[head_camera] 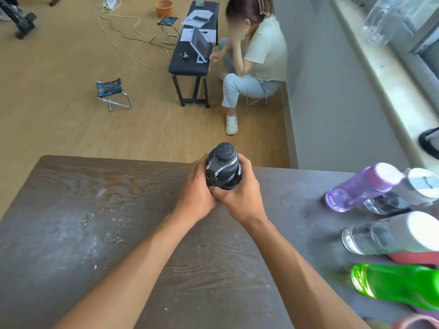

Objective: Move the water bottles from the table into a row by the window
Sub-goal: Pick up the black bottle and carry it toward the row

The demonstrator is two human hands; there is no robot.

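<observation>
A black water bottle with a dark lid stands upright near the far edge of the dark wooden table. My left hand and my right hand both wrap around its lower body, fingers meeting in front. On the table's right side stand several more bottles: a purple one, a clear one with a white lid, another clear white-capped one and a bright green one. A clear bottle stands on the window sill at the top right.
A person crouches on the floor beyond the table beside a low black bench with a laptop and papers. Two small folding stools and cables lie on the wooden floor. A grey wall runs below the sill.
</observation>
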